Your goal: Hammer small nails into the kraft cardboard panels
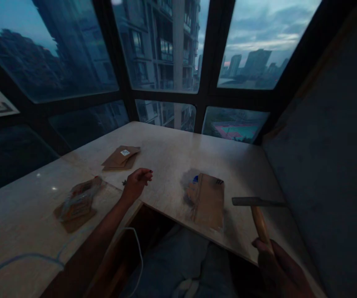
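My right hand (273, 258), at the lower right, grips the wooden handle of a hammer (260, 223). Its long, narrow metal head is raised over the counter. My left hand (136, 182) is over the counter, fingers curled in a pinch; a tiny dark spot shows at the fingertips, too small to name. Beside its wrist lies a little dark thing (124, 182), perhaps a few small metal pieces. Between my hands a piece of brown cardboard (211, 200) lies near the counter's front edge, with a bit of blue (196, 179) and crumpled brown material (191, 192) at its left side.
Flat brown cardboard pieces (120, 158) with a white label lie beyond my left hand. A clear plastic packet (79, 200) rests on cardboard at the left. A pale cable (26, 255) crosses the left counter (162, 145). Windows stand behind, a grey wall (327, 136) at right.
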Available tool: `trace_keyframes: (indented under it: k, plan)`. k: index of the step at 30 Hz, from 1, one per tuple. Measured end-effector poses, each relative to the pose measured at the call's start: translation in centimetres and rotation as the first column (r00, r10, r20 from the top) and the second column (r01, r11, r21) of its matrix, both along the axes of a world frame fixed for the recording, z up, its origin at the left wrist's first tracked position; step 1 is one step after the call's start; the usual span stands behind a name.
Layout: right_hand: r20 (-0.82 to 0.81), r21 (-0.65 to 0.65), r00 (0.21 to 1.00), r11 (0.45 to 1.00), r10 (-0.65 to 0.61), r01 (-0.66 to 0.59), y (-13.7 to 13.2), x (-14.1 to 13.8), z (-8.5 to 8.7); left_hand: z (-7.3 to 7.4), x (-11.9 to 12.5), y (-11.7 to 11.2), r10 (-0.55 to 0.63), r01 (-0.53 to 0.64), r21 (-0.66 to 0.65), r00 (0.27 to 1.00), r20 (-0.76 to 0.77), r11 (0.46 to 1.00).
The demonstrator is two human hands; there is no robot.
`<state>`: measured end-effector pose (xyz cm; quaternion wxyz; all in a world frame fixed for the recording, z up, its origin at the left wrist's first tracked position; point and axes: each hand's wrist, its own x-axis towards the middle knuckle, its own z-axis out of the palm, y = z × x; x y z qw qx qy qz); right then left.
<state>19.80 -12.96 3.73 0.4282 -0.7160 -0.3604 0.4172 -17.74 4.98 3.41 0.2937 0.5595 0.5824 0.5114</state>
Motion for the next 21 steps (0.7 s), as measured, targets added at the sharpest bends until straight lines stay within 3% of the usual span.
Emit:
trace_keyframes:
  k: [3,6,11,15,21]
  plan:
    - [-0.009,0.033,1.000,0.999,-0.016,0.016,-0.5,0.0,0.3,1.5,4.8,0.4,-0.126,0.129,-0.010,0.978,0.166,0.992]
    - [-0.033,0.046,0.999,0.998,-0.041,0.043,-1.0,0.1,0.3,2.0,9.4,1.4,-0.261,0.275,-0.022,0.931,0.257,0.961]
    - [-0.046,0.021,0.995,0.996,-0.087,0.088,-1.6,0.6,0.2,0.4,16.0,4.3,-0.420,0.434,-0.048,0.890,0.177,0.900]
    - [-0.018,0.014,0.994,0.994,-0.111,0.112,-1.7,1.1,-0.1,-1.8,18.7,6.4,-0.464,0.464,0.015,0.886,0.007,0.886]
    - [-0.045,-0.012,0.995,0.996,-0.094,0.094,-1.1,2.5,-2.0,-3.8,19.6,7.1,-0.500,0.500,-0.026,0.866,0.011,0.866]
